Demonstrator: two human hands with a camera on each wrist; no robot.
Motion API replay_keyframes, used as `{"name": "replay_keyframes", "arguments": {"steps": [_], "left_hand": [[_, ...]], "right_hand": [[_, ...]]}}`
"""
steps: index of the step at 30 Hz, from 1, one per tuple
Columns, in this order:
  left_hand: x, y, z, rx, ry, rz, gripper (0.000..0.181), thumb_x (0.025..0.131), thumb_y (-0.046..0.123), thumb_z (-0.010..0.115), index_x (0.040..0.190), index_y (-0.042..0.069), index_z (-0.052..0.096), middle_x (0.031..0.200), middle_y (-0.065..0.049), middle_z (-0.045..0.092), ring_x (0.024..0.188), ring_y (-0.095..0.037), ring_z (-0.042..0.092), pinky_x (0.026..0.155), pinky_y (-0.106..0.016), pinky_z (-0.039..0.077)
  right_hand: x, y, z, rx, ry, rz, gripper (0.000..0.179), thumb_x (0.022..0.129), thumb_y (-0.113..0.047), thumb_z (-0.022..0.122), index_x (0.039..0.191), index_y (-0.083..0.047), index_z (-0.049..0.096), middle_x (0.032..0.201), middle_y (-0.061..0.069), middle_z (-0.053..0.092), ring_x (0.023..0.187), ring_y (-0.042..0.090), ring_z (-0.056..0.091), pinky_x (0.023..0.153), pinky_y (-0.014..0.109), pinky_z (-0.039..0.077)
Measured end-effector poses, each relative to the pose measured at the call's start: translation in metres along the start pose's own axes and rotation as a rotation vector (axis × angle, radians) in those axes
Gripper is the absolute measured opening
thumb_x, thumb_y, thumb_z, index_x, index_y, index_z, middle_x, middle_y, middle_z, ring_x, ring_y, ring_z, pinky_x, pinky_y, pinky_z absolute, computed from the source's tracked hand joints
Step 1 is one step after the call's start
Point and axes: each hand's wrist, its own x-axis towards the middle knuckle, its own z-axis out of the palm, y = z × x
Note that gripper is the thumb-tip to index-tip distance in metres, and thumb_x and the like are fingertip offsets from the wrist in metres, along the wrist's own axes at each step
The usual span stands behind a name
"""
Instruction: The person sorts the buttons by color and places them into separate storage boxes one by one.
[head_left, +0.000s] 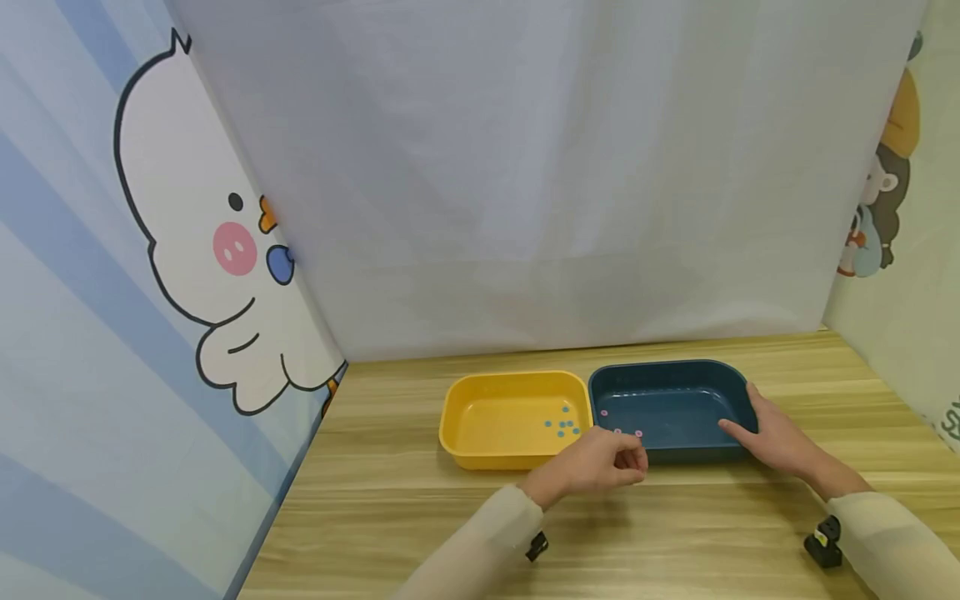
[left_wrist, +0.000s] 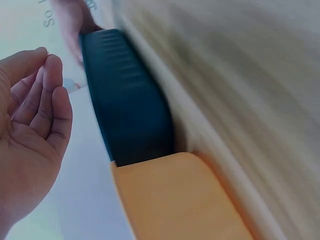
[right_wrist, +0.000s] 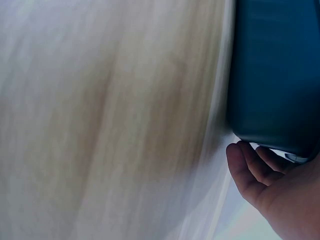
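My left hand [head_left: 592,462] is above the front edge where the two trays meet. Its thumb and index fingertips [left_wrist: 52,62] pinch together; a tiny pinkish bit shows between them, too small to make out fully. On the right, my right hand [head_left: 783,442] holds the end of the dark blue tray [head_left: 675,454], thumb over the rim and fingers [right_wrist: 245,172] along the outer wall. A few small pink rings [head_left: 604,413] lie in the left part of that tray. Several small blue rings [head_left: 548,424] lie in the right part of the yellow tray [head_left: 480,460].
The trays stand side by side on a wood-grain table [head_left: 390,517]. A pale curtain [head_left: 562,208] hangs behind it, with a printed blue cloth [head_left: 112,400] at the left and a printed wall [head_left: 900,333] at the right.
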Motion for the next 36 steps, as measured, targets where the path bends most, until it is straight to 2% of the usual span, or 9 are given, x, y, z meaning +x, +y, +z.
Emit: {"name": "replay_keyframes", "arguments": {"steps": [1, 3, 7, 8, 15, 24, 26, 33, 36], "left_hand": [[0.002, 0.000, -0.002, -0.008, 0.019, -0.005, 0.002, 0.090, 0.018, 0.066, 0.089, 0.019, 0.065, 0.078, 0.017, 0.060, 0.070, 0.011, 0.052, 0.072, -0.007, 0.043], [0.006, 0.001, -0.006, -0.061, 0.053, -0.025, 0.003, 0.090, 0.017, 0.066, 0.088, 0.019, 0.064, 0.078, 0.017, 0.060, 0.069, 0.009, 0.053, 0.071, -0.010, 0.045], [0.013, 0.000, -0.011, -0.191, 0.120, -0.105, 0.002, 0.090, 0.019, 0.066, 0.090, 0.019, 0.064, 0.078, 0.016, 0.059, 0.067, 0.003, 0.054, 0.067, -0.015, 0.047], [0.015, -0.001, -0.012, -0.232, 0.133, -0.123, 0.002, 0.090, 0.019, 0.066, 0.090, 0.018, 0.064, 0.078, 0.014, 0.059, 0.067, 0.001, 0.055, 0.061, -0.015, 0.047], [0.028, -0.005, -0.013, -0.429, 0.208, -0.214, 0.003, 0.089, 0.016, 0.067, 0.090, 0.014, 0.065, 0.078, 0.009, 0.061, 0.073, -0.013, 0.062, 0.063, -0.020, 0.050], [0.045, -0.012, -0.017, -0.427, 0.213, -0.286, 0.005, 0.089, 0.017, 0.068, 0.092, 0.013, 0.066, 0.077, 0.008, 0.061, 0.066, -0.007, 0.059, 0.058, -0.022, 0.048], [0.048, -0.015, -0.018, -0.425, 0.218, -0.289, 0.005, 0.089, 0.017, 0.067, 0.092, 0.013, 0.066, 0.077, 0.008, 0.060, 0.065, -0.008, 0.058, 0.057, -0.022, 0.049], [0.060, -0.023, -0.019, -0.426, 0.247, -0.307, 0.006, 0.090, 0.016, 0.066, 0.093, 0.011, 0.067, 0.076, 0.007, 0.061, 0.080, -0.023, 0.065, 0.060, -0.022, 0.049], [0.063, -0.027, -0.015, -0.423, 0.263, -0.327, 0.005, 0.090, 0.017, 0.066, 0.092, 0.012, 0.067, 0.076, 0.007, 0.061, 0.081, -0.022, 0.065, 0.061, -0.022, 0.048]], "right_hand": [[0.000, 0.000, 0.000, 0.002, 0.001, 0.000, 0.095, 0.097, -0.041, 0.051, 0.141, 0.018, -0.008, 0.140, 0.047, 0.004, 0.126, 0.061, 0.013, 0.097, 0.068, 0.018], [0.000, 0.000, 0.000, 0.001, 0.004, -0.001, 0.094, 0.097, -0.041, 0.051, 0.141, 0.018, -0.008, 0.141, 0.047, 0.005, 0.126, 0.061, 0.013, 0.098, 0.068, 0.017], [0.000, 0.002, 0.001, 0.003, 0.011, -0.006, 0.094, 0.097, -0.041, 0.051, 0.141, 0.017, -0.008, 0.141, 0.046, 0.005, 0.127, 0.061, 0.013, 0.098, 0.068, 0.017], [0.000, 0.002, 0.001, 0.007, 0.012, -0.010, 0.093, 0.097, -0.040, 0.051, 0.141, 0.017, -0.008, 0.141, 0.047, 0.005, 0.126, 0.061, 0.013, 0.097, 0.068, 0.017], [0.000, 0.003, 0.002, 0.002, 0.014, 0.001, 0.094, 0.096, -0.041, 0.052, 0.141, 0.018, -0.005, 0.141, 0.046, 0.006, 0.127, 0.061, 0.014, 0.098, 0.068, 0.018], [0.001, 0.004, 0.003, 0.001, 0.020, -0.010, 0.094, 0.096, -0.040, 0.053, 0.141, 0.018, -0.005, 0.141, 0.046, 0.007, 0.127, 0.060, 0.014, 0.098, 0.068, 0.018], [0.002, 0.004, 0.003, -0.004, 0.021, -0.010, 0.094, 0.096, -0.040, 0.053, 0.141, 0.018, -0.004, 0.141, 0.046, 0.007, 0.127, 0.060, 0.014, 0.098, 0.068, 0.018], [0.000, 0.001, 0.002, 0.001, 0.021, -0.004, 0.093, 0.096, -0.039, 0.052, 0.141, 0.018, -0.005, 0.140, 0.047, 0.007, 0.127, 0.061, 0.014, 0.098, 0.068, 0.018], [-0.001, 0.000, 0.002, -0.002, 0.023, -0.004, 0.093, 0.096, -0.039, 0.053, 0.141, 0.018, -0.005, 0.140, 0.047, 0.008, 0.126, 0.061, 0.015, 0.098, 0.068, 0.018]]}}
